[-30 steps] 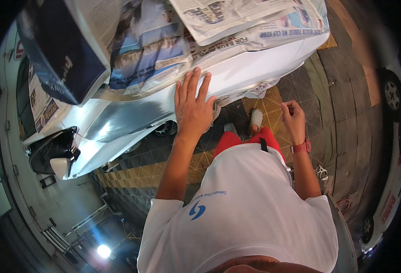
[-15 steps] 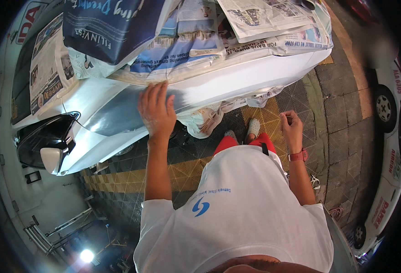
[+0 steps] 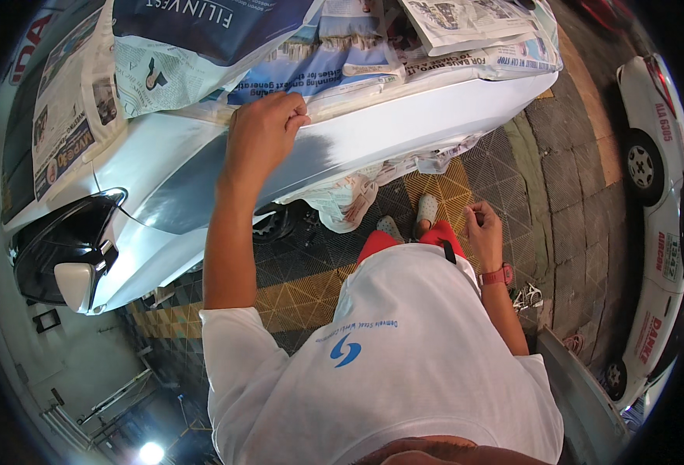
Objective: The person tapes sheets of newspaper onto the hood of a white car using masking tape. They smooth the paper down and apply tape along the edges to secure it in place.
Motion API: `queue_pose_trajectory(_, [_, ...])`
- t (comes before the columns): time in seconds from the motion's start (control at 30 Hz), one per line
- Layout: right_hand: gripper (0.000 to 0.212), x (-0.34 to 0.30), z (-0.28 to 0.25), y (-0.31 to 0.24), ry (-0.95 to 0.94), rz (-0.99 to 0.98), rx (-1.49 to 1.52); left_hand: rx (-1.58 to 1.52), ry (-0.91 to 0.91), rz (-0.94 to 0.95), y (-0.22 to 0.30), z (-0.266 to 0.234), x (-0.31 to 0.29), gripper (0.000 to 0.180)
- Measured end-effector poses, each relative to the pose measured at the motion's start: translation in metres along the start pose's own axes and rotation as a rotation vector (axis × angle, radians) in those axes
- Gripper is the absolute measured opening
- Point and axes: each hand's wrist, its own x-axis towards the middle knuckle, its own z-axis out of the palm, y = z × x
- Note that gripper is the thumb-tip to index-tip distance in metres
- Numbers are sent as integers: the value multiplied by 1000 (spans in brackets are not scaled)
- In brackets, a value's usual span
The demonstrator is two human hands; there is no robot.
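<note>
My left hand [image 3: 264, 132] is closed, its curled fingertips at the strip of masking tape [image 3: 346, 97] along the edge of the newspaper [image 3: 311, 77]. What those fingers hold, if anything, is hidden. Below the tape runs the white car panel [image 3: 412, 108], with a dull grey patch [image 3: 191, 186] beneath my left forearm. Away from the car, my right hand [image 3: 485, 234] hangs in the air over the floor mats. Its fingers are bent in toward the thumb, and anything between them is too small to make out.
A black side window with a white mirror [image 3: 74, 283] stands out at the left. Crumpled covering [image 3: 346, 203] hangs below the panel. Patterned floor mats [image 3: 443, 182] lie underfoot. Another white car [image 3: 664, 194] is parked at right; a bright lamp [image 3: 151, 452] shines at lower left.
My left hand has moved up from the grey patch to the tape edge, and its outstretched fingers have curled closed. My right hand has shifted slightly left and down, still bent.
</note>
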Motion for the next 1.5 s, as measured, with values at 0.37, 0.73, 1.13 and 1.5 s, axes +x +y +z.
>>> queue_pose_trajectory(0.37, [17, -5, 10, 3, 52, -60, -11, 49, -115, 166, -18, 1, 16, 14])
queue_pose_trajectory(0.73, [24, -14, 22, 23, 114, -52, -107, 83, -12, 171, 0, 11, -14, 19])
queue_pose_trajectory(1.13, [34, 9, 11, -12, 110, -107, -142, 44, 123, 230, 93, 125, 5, 62])
queue_pose_trajectory(1.5, [45, 60, -70, -3, -68, -154, -64, -48, 95, 285, 194, 188, 86, 61])
